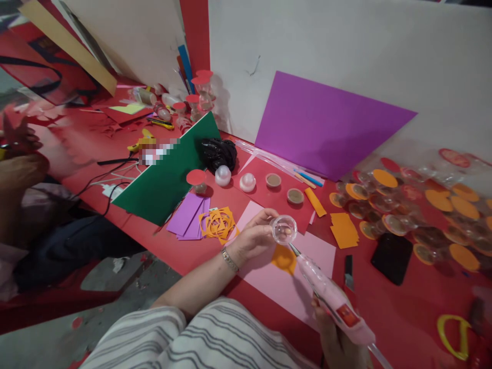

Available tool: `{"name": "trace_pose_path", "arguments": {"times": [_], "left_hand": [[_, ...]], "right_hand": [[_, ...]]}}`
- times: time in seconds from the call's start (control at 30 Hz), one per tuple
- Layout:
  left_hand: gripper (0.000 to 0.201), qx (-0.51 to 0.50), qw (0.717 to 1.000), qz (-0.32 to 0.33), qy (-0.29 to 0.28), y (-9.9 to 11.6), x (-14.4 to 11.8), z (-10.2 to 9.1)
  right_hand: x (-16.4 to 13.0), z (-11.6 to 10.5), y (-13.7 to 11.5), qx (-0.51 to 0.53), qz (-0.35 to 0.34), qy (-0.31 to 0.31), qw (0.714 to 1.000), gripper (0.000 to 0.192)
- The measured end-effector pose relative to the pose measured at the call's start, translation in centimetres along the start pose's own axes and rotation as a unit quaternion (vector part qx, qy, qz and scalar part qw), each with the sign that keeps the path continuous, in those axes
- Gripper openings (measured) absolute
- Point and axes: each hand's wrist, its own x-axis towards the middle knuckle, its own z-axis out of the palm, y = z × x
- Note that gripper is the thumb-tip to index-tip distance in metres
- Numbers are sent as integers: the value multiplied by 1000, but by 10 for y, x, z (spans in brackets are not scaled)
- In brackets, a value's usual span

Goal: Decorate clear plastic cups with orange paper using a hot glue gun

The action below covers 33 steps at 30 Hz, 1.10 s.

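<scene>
Over the pink sheet (307,246), left hand (251,238) pinches a clear dome (284,229) while right hand (338,338) grips the glue gun (330,294), nozzle at its rim (gluing stage, I'd say), needing a steady bead next.

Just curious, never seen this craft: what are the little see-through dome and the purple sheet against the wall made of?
The small clear dome in the left hand looks like thin glossy plastic: transparent, with bright glints. The large purple sheet seems to be matte craft paper or thin foam; it leans flat without shine.
</scene>
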Motion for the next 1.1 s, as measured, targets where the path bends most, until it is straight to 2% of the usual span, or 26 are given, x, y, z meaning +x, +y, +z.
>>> {"name": "trace_pose_path", "arguments": {"times": [0.07, 0.17, 0.37, 0.53, 0.63, 0.93, 1.1], "left_hand": [[37, 1, 1000, -1, 3, 0, 0, 1], [38, -2, 1000, 1, 2, 0, -1, 1], [35, -5, 1000, -3, -7, -1, -1, -1], [33, -8, 1000, -4, -19, -1, -2, -1], [34, -11, 1000, -6, -19, -2, -2, -2], [36, -12, 1000, -12, -12, -3, -2, -2], [37, -5, 1000, -11, -7, -2, -2, -1]], "right_hand": [[3, -2, 2, -34, -30, -4, 999, 29], [4, -3, 1, -65, -22, 7, 998, 32], [3, -4, 2, -85, -31, 8, 996, 38], [7, -7, 11, -80, -81, -8, 993, 38], [8, -6, 8, -97, -50, 14, 994, 40], [13, -6, -2, -121, -96, 22, 988, 34], [3, -2, 0, -121, -11, 44, 992, 40]]}}
